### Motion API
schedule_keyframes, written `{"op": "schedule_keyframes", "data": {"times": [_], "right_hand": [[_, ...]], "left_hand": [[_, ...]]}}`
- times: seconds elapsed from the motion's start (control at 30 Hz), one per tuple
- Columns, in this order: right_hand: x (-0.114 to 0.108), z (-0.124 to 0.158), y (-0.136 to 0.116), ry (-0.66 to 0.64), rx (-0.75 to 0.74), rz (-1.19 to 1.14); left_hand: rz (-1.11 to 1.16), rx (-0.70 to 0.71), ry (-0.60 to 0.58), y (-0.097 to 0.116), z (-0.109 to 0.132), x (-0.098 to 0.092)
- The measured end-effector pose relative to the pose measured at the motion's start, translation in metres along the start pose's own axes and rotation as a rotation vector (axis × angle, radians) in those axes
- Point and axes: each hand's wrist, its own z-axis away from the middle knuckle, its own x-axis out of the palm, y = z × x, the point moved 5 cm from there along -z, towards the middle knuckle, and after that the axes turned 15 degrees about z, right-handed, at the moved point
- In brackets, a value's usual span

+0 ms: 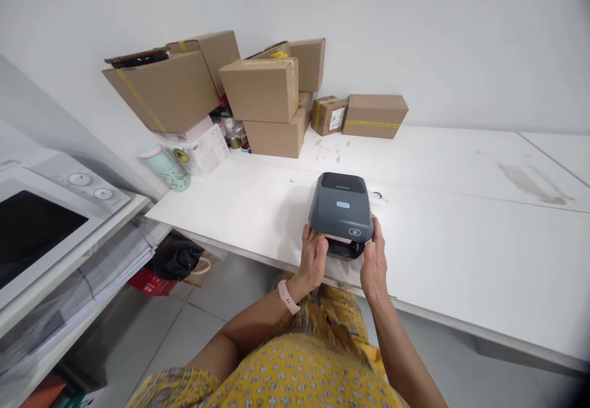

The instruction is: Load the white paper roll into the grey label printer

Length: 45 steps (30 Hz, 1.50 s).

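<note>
A dark grey label printer (342, 204) rests on the white table near its front edge, with a dark slot along its near side. My left hand (314, 255) grips the printer's near left corner, fingers curled against its side and the thumb at the front. At the near right corner, my right hand (375, 260) holds the other side in the same way. Part of the fingers of each hand is hidden beside the casing. A small roll of tape or ring (377, 195) lies just right of the printer.
Cardboard boxes (260, 88) are stacked at the back left of the table (461, 242), with two smaller ones (374, 115) (329, 115) beside them. A mint tumbler (166, 168) stands by a white box (201, 150). A microwave (55, 202) is on a shelf at the left.
</note>
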Motion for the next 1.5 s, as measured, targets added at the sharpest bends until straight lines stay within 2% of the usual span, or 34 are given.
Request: {"op": "schedule_keyframes", "data": {"times": [0.13,0.23,0.37,0.43,0.6,0.7,0.77,0.8,0.83,0.87,0.97,1.0,1.03,1.2,1.33,1.43,1.5], "right_hand": [[-0.005,-0.016,-0.007,-0.003,-0.038,-0.017],[-0.003,-0.037,-0.016,0.005,-0.078,-0.032],[0.001,-0.081,-0.034,0.094,-0.154,-0.018],[0.001,-0.109,-0.041,0.136,-0.188,0.015],[-0.003,-0.176,-0.05,0.16,-0.196,0.153],[-0.011,-0.193,-0.058,0.222,-0.248,0.288],[-0.017,-0.189,-0.064,0.328,-0.315,0.369],[-0.017,-0.184,-0.065,0.339,-0.341,0.421],[-0.012,-0.179,-0.065,0.272,-0.369,0.506],[-0.003,-0.174,-0.062,0.128,-0.402,0.613],[0.037,-0.155,-0.043,-0.445,-0.511,0.903],[0.047,-0.15,-0.037,-0.571,-0.541,0.95],[0.055,-0.147,-0.032,-0.644,-0.563,0.972],[0.088,-0.146,-0.026,-0.832,-0.598,1.019],[0.101,-0.149,-0.03,-0.895,-0.576,0.955],[0.092,-0.151,-0.037,-0.895,-0.566,0.826],[0.071,-0.153,-0.043,-0.895,-0.575,0.687]], "left_hand": [[0.074,0.02,0.243,0.006,-0.007,-0.003],[0.08,0.028,0.294,0.007,-0.019,-0.012],[-0.072,0.015,0.238,0.001,-0.043,-0.025],[-0.175,-0.025,0.164,-0.006,-0.055,-0.025],[-0.278,-0.248,-0.009,-0.024,-0.078,-0.018],[-0.319,-0.394,-0.082,-0.032,-0.088,-0.018],[-0.372,-0.448,-0.123,-0.036,-0.094,-0.019],[-0.398,-0.466,-0.137,-0.037,-0.097,-0.019],[-0.423,-0.477,-0.15,-0.039,-0.1,-0.019],[-0.444,-0.482,-0.157,-0.04,-0.102,-0.019],[-0.487,-0.475,-0.167,-0.042,-0.108,-0.016],[-0.494,-0.472,-0.163,-0.042,-0.109,-0.015],[-0.497,-0.471,-0.155,-0.042,-0.11,-0.014],[-0.482,-0.421,-0.114,-0.042,-0.108,-0.014],[-0.45,-0.351,-0.062,-0.041,-0.106,-0.019],[-0.406,-0.323,-0.033,-0.04,-0.104,-0.021],[-0.389,-0.336,-0.019,-0.04,-0.102,-0.021]]}}
